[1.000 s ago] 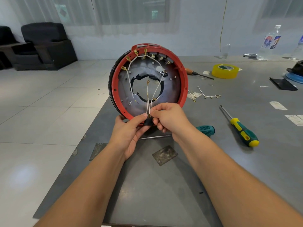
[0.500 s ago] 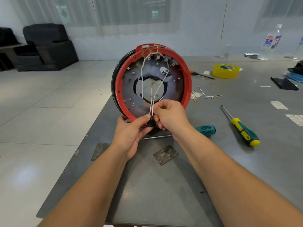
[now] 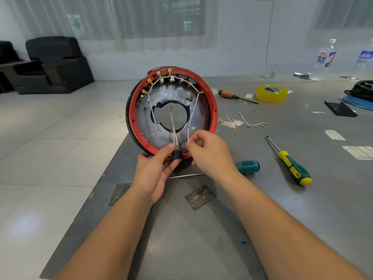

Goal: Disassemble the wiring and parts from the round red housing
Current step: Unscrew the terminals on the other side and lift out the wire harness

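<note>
The round red housing (image 3: 212, 102) stands on edge on the grey table, its open side facing me, with a grey metal plate and a central hole inside. White wires (image 3: 193, 110) with brass terminals run along its upper rim and down to a small black connector (image 3: 177, 154) at the bottom rim. My left hand (image 3: 155, 172) grips the bottom rim and pinches the black connector between thumb and fingers. My right hand (image 3: 210, 152) pinches one white wire with a ring terminal just right of the connector.
A teal-handled screwdriver (image 3: 247, 167) lies under my right hand. A green-yellow screwdriver (image 3: 290, 164), removed wire pieces (image 3: 250, 123), a wooden-handled tool (image 3: 230, 96), yellow tape roll (image 3: 271, 93) and water bottles (image 3: 323, 59) sit to the right. The table's left edge drops to tiled floor.
The housing has turned, so the terminals sit differently along its top. My right hand has moved right, away from the connector, with one white wire pulled free in its fingers.
</note>
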{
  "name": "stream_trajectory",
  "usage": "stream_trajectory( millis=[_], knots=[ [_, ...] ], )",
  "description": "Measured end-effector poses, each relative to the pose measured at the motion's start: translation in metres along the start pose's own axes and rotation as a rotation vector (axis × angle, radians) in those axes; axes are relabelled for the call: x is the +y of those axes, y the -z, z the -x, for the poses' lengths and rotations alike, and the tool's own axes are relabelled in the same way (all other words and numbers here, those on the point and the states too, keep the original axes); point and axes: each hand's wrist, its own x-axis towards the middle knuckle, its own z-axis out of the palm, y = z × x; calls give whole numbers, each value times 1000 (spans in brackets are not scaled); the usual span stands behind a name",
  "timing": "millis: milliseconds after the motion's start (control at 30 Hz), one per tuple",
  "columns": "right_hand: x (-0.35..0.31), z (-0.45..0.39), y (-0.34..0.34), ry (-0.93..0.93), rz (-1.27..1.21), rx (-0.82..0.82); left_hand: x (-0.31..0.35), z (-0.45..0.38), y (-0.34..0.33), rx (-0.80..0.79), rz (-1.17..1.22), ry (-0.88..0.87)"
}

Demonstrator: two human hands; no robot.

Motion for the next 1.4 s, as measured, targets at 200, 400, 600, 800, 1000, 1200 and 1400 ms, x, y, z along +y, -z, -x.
stream_trajectory(
  millis=[200,400,600,800,1000,1200,1400],
  knots=[
    [0,0,13,-56,-77,-26,3,3,-3,32,39,-18],
    [10,-11,33,-79,-101,-59,3,3,-2,54,92,-27],
    [18,-19,38,-20,-127,70,7,1,6,43,3,-33],
    [17,-20,28,-26,-225,34,15,1,11,90,-279,-121],
    [18,-23,23,-146,-141,62,15,-2,15,247,-859,-242],
    [20,-20,26,-160,-83,82,16,-6,20,304,-1107,-259],
    [17,-19,26,-145,-81,77,17,-9,23,329,-1258,-142]
  ],
)
